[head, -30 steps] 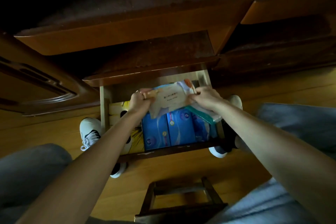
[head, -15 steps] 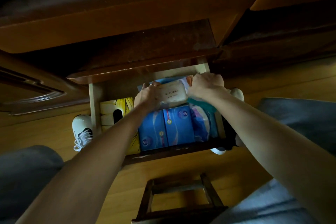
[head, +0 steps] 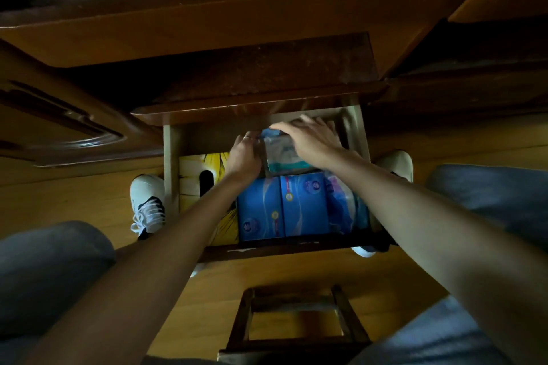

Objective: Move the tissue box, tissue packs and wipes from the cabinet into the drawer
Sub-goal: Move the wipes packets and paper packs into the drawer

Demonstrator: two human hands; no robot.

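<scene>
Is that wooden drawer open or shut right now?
Open. The drawer is pulled out, showing blue tissue packs and a yellow tissue box inside.

A wooden stool [head: 293, 323] is standing on the wooden floor [head: 89, 198] at the bottom of the view, and everything else is lying around it. Up and to the left of the stool, a white sneaker [head: 147, 204] with white laces is resting on the floor. Up and to the right of the stool, a second white sneaker [head: 397, 163] is showing, partly hidden. On either side of the stool, grey trouser legs [head: 50, 270] are filling the lower corners. Far up and to the left of the stool, a carved wooden door [head: 59, 121] is hanging open in shadow.
</scene>
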